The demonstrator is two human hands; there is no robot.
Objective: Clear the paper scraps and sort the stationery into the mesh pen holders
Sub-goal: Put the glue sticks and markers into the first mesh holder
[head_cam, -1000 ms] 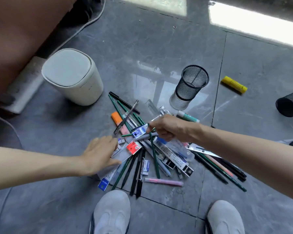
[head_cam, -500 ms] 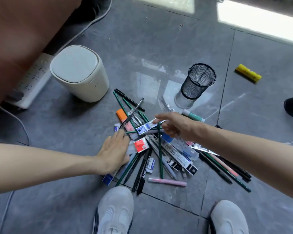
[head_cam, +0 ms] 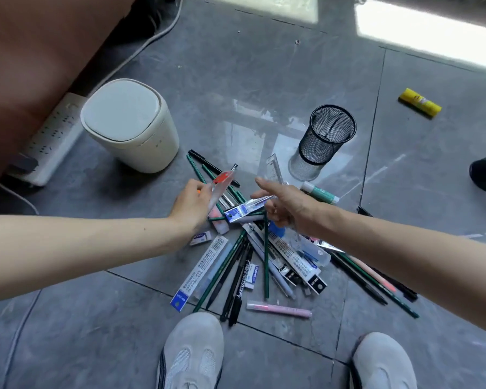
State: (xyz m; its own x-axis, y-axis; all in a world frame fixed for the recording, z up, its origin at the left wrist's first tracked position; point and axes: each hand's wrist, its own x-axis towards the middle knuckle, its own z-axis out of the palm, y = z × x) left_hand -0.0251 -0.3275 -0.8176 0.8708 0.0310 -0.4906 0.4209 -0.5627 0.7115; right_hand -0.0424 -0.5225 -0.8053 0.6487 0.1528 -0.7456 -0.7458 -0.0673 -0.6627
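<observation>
Holder (head_cam: 317,147) sited far-right, nearest right hand (head_cam: 289,209) | blue packet (head_cam: 246,210) pinched there, index outstretched, axis left-right | red-label packet (head_cam: 222,182) gripped by left hand (head_cam: 192,204)

— What's on the floor (head_cam: 264,80)?
— Grey tiles. A jumbled pile of pens and pencils (head_cam: 265,265), an upright mesh pen holder (head_cam: 324,138) just behind it, a white lidded bin (head_cam: 129,124) to the left.
— Further out?
— A yellow stick (head_cam: 420,103) far right, a power strip (head_cam: 48,141) beside the bin.
</observation>
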